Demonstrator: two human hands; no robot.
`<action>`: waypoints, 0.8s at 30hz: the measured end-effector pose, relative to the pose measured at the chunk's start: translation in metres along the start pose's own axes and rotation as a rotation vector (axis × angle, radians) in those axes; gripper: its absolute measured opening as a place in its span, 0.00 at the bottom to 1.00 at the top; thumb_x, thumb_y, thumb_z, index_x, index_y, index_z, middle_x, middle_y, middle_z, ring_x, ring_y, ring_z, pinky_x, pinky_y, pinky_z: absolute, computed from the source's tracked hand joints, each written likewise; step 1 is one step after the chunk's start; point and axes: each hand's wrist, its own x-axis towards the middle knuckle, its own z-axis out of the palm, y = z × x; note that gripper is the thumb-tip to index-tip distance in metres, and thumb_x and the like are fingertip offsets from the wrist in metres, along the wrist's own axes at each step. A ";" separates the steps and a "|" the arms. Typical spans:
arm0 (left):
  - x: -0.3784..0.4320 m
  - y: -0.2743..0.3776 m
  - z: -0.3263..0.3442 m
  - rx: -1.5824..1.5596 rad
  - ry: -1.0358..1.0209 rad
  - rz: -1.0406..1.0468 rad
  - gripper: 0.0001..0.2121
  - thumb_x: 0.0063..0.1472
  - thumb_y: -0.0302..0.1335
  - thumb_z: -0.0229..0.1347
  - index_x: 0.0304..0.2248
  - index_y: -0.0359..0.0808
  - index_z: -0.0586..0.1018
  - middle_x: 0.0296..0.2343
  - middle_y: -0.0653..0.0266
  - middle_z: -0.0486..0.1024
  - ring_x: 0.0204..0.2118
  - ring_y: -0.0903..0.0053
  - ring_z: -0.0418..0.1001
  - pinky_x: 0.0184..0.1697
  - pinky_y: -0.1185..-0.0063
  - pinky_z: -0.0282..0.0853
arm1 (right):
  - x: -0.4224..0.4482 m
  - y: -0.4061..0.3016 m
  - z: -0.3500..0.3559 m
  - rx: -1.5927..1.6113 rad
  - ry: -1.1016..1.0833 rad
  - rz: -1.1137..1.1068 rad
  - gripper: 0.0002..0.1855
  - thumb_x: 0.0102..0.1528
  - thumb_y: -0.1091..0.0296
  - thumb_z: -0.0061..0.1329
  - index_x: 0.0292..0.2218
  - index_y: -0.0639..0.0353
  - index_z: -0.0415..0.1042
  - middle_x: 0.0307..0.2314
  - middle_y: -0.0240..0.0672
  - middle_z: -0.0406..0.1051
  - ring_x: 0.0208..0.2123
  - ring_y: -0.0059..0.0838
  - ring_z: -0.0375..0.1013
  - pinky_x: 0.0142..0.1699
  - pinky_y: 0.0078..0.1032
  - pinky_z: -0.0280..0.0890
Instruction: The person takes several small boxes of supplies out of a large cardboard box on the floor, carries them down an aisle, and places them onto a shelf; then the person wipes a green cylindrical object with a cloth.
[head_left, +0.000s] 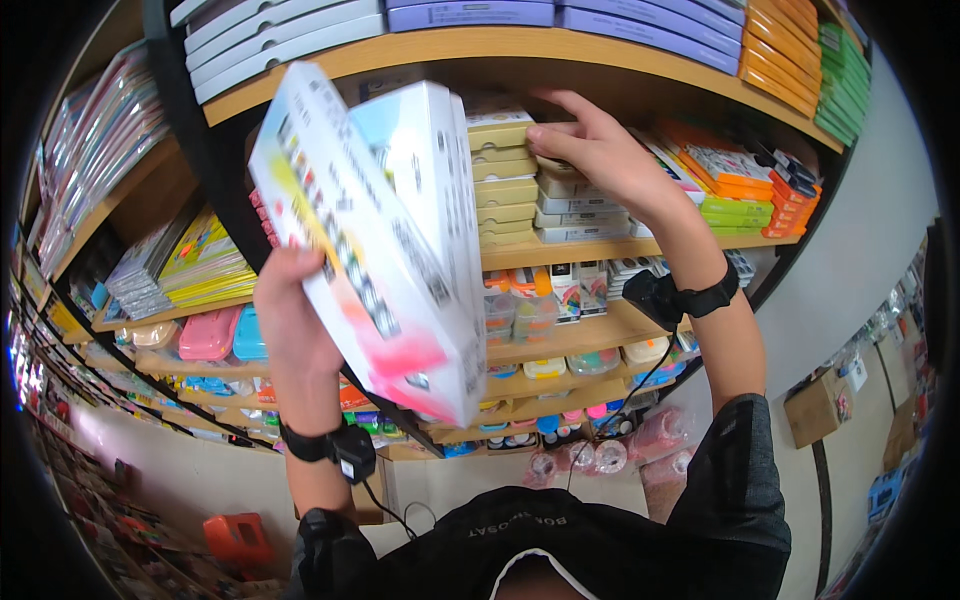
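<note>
Several flat white boxes with coloured prints (360, 247) are gripped in my left hand (296, 315), tilted in front of the shelf; the front one leans at an angle to those behind. My right hand (592, 142) reaches into the shelf, its thumb at the edge of a stack of tan boxes (504, 191), its fingers spread above the neighbouring stack. That neighbouring stack, of pale grey and white boxes (581, 217), is partly hidden under my right hand. Whether the right fingers press on a box cannot be told.
The wooden shelf edge (525, 46) above carries purple boxes (472, 15) and orange packs (780, 52). Orange and green packs (731, 176) lie right of my arm. Lower shelves hold plastic containers (525, 304). Wrapped rolls (609, 456) stand near the floor; cables hang from both wrist devices.
</note>
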 end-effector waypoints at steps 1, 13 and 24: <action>0.013 0.001 0.002 0.014 -0.012 -0.014 0.28 0.48 0.25 0.47 0.52 0.25 0.64 0.46 0.47 0.71 0.46 0.60 0.73 0.53 0.65 0.67 | -0.003 -0.002 -0.001 0.004 0.013 0.000 0.39 0.55 0.56 0.52 0.59 0.64 0.50 0.40 0.44 0.72 0.42 0.26 0.70 0.47 0.22 0.63; 0.053 -0.023 -0.006 0.184 -0.095 -0.147 0.31 0.44 0.22 0.47 0.52 0.24 0.64 0.44 0.44 0.72 0.43 0.57 0.75 0.50 0.64 0.71 | -0.008 -0.005 0.003 -0.047 0.024 -0.037 0.30 0.59 0.59 0.42 0.59 0.57 0.54 0.48 0.47 0.66 0.50 0.35 0.69 0.54 0.24 0.61; 0.049 -0.030 0.004 0.158 -0.152 -0.185 0.29 0.47 0.21 0.48 0.52 0.24 0.62 0.45 0.46 0.72 0.45 0.59 0.74 0.51 0.66 0.70 | -0.012 -0.006 0.009 0.011 0.062 0.033 0.33 0.58 0.61 0.41 0.60 0.67 0.50 0.46 0.44 0.69 0.50 0.29 0.68 0.55 0.20 0.58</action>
